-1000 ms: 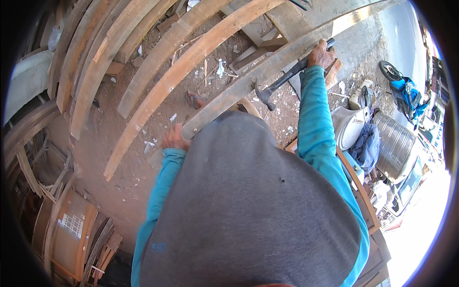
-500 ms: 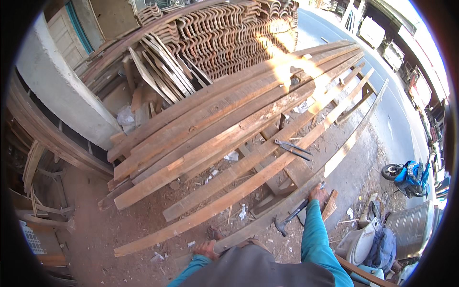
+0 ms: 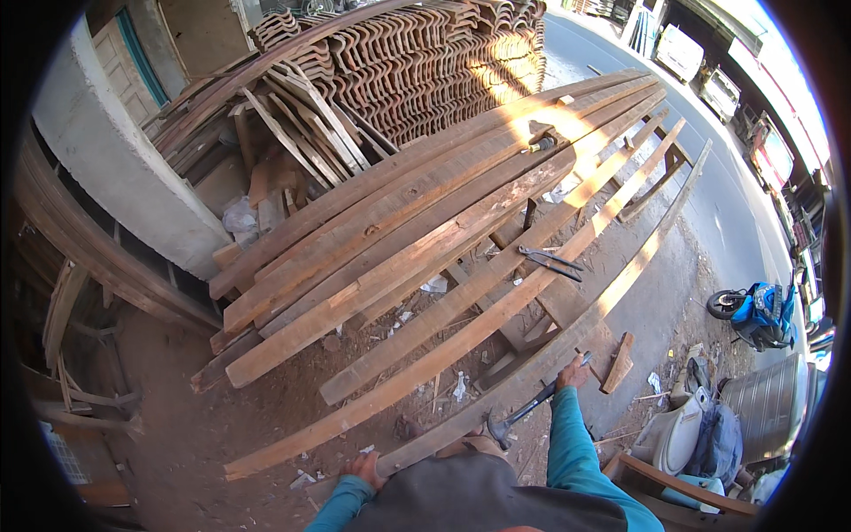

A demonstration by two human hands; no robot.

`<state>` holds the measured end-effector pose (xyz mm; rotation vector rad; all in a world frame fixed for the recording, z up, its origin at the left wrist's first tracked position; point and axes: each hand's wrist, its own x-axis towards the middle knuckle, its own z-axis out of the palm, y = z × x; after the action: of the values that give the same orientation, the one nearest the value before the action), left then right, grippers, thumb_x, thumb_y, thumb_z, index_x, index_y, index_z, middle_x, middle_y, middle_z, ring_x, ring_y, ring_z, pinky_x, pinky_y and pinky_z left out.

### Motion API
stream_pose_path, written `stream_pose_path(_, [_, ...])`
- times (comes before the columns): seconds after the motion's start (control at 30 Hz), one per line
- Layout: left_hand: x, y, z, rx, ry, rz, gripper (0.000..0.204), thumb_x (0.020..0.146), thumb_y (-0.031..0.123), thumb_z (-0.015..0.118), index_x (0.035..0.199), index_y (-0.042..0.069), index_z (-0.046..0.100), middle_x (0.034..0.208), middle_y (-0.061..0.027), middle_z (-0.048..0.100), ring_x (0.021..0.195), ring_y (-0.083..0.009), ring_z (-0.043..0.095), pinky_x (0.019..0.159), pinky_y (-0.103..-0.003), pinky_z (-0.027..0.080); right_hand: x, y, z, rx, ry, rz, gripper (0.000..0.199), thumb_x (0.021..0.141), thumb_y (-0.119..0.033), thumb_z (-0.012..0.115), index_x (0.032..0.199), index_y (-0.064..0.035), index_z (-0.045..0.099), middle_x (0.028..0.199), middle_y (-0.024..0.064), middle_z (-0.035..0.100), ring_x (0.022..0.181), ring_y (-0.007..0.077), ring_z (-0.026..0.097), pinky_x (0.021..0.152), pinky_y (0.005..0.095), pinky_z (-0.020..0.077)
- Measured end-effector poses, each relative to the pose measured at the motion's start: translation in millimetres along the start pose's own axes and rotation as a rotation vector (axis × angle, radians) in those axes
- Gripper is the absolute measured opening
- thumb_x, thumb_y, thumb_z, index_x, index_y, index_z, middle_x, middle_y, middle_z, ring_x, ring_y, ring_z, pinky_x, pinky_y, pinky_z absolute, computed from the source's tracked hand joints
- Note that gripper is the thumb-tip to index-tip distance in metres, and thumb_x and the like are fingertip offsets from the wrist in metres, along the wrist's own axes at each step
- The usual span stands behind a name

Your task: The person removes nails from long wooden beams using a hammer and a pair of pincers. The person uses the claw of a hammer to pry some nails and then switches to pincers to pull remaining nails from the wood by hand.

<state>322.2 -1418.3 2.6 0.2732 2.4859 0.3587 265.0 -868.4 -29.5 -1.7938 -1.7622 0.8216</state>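
My left hand point(image 3: 363, 465) is closed around the near left end of the long wooden beam point(image 3: 496, 392) closest to me. Further right, my right hand point(image 3: 574, 372) grips the handle of a claw hammer point(image 3: 525, 411) beside the same beam. The hammer's head hangs to the lower left of that hand, near my body. Beyond this beam lie two more narrow beams point(image 3: 372, 424), roughly parallel to it. A pair of pincers point(image 3: 551, 262) rests across them with its handles pointing right.
Thicker beams point(image 3: 355, 284) lie behind, a small tool point(image 3: 542, 142) on them. Stacked roof tiles point(image 3: 425, 80) stand at the back. A wood offcut point(image 3: 618, 362) is right of my hand. Sacks point(image 3: 714, 440), a metal drum point(image 3: 761, 415) and a blue motorcycle point(image 3: 761, 315) are at right.
My right hand and the hammer have shifted slightly left and nearer to me. My left hand has moved a little left along with the view's small shift.
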Motion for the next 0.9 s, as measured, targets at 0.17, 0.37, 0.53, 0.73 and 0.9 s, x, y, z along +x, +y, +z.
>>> stream_pose_path(0.17, [14, 7, -17, 0.060, -0.255, -0.091, 0.075, 0.069, 0.055, 0.076, 0.131, 0.020, 0.053, 0.125, -0.0175, 0.061, 0.118, -0.0397, 0.057, 0.102, -0.053, 0.042, 16, 26, 15, -0.113, 0.041, 0.023, 0.063, 0.097, -0.049, 0.048, 0.086, 0.0107, 0.064, 0.080, 0.0288, 0.066, 0.076, 0.0421, 0.066, 0.071, 0.0518, 0.0482])
stream_pose_path(0.37, [23, -22, 10, 0.085, -0.300, -0.054, 0.083, 0.069, 0.055, 0.077, 0.139, 0.022, 0.047, 0.127, -0.0150, 0.061, 0.120, -0.0396, 0.056, 0.103, -0.052, 0.042, 14, 30, 32, -0.090, -0.050, 0.081, 0.063, 0.100, -0.049, 0.044, 0.098, 0.0107, 0.065, 0.096, 0.0321, 0.067, 0.094, 0.0475, 0.064, 0.082, 0.0533, 0.0487])
stream_pose_path(0.53, [29, -19, 6, 0.087, -0.271, 0.013, 0.075, 0.068, 0.052, 0.078, 0.131, 0.022, 0.052, 0.117, -0.0152, 0.066, 0.111, -0.0408, 0.061, 0.097, -0.049, 0.047, 17, 40, 41, -0.175, -0.217, 0.194, 0.060, 0.101, -0.046, 0.043, 0.106, 0.0102, 0.064, 0.106, 0.0336, 0.065, 0.103, 0.0476, 0.063, 0.087, 0.0524, 0.0487])
stream_pose_path(0.73, [26, -1, -7, 0.073, -0.227, -0.021, 0.064, 0.069, 0.050, 0.078, 0.122, 0.022, 0.056, 0.112, -0.0160, 0.067, 0.109, -0.0400, 0.062, 0.092, -0.049, 0.050, 30, 48, 49, -0.095, -0.148, 0.204, 0.062, 0.100, -0.049, 0.043, 0.103, 0.0093, 0.065, 0.101, 0.0338, 0.066, 0.102, 0.0477, 0.063, 0.086, 0.0527, 0.0489])
stream_pose_path(0.9, [18, -18, 12, -0.090, -0.094, 0.074, 0.066, 0.064, 0.042, 0.083, 0.120, 0.017, 0.057, 0.107, -0.0200, 0.065, 0.103, -0.0428, 0.062, 0.089, -0.049, 0.051, 23, 45, 52, -0.085, -0.197, 0.210, 0.059, 0.099, -0.046, 0.048, 0.098, 0.0109, 0.065, 0.099, 0.0337, 0.066, 0.096, 0.0485, 0.063, 0.082, 0.0512, 0.0488])
